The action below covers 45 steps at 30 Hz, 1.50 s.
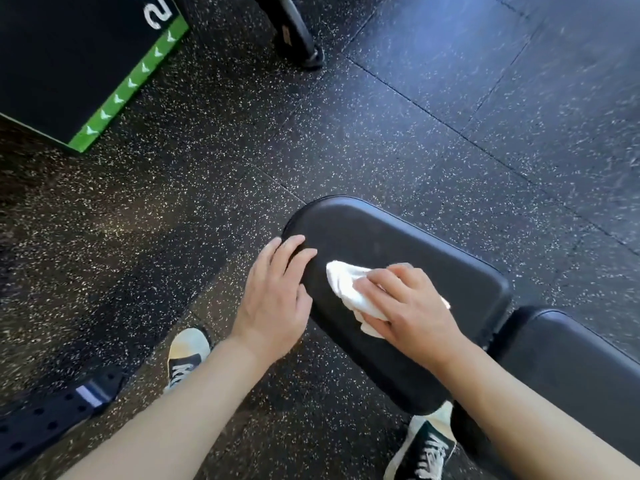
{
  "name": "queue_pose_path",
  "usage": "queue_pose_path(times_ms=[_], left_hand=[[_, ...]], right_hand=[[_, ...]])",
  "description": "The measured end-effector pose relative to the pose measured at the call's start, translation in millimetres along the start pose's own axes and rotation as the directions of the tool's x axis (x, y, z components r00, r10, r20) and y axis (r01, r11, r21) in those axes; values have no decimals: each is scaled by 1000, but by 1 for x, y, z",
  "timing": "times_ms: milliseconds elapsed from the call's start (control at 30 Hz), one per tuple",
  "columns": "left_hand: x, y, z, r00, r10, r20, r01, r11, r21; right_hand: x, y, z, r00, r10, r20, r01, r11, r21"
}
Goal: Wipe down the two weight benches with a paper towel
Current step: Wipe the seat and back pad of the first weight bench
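Note:
A black padded bench seat lies in the middle of the view, with a second black pad joined to it at the lower right. A crumpled white paper towel lies on the seat's near side. My right hand presses the towel flat against the pad, fingers stretched over it. My left hand rests on the seat's rounded left end, fingers spread over the edge.
Speckled black rubber floor surrounds the bench. A black box with a green edge stands at the top left. A black post foot is at the top centre. A perforated black rail lies at the lower left, near my shoes.

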<state>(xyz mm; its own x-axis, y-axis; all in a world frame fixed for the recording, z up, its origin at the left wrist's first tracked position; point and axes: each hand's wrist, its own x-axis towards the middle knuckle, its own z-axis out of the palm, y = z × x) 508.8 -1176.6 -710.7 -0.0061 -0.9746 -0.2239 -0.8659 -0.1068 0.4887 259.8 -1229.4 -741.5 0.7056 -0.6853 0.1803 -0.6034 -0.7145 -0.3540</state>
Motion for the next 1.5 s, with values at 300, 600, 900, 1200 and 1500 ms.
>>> queue_pose_path(times_ms=[300,600,900,1200,1500], left_hand=[[53,10,-3,998,61,32,-65,989,130],[76,11,-10,965,230,126,-254,937,238],[100,2,-31,900,320,295,-397,881,257],[123,1,-51,813,394,429,-531,804,268],[148,93,5,602,610,514,-772,609,182]], right_hand=[[39,16,-5,869,429,-245,-451,892,-37],[-24,20,-12,986,131,-103,-141,985,-97],[1,-24,-1,449,779,-437,-869,495,-9],[57,-93,41,591,750,-299,-794,605,-51],[-23,11,-13,399,810,-431,-902,432,-23]])
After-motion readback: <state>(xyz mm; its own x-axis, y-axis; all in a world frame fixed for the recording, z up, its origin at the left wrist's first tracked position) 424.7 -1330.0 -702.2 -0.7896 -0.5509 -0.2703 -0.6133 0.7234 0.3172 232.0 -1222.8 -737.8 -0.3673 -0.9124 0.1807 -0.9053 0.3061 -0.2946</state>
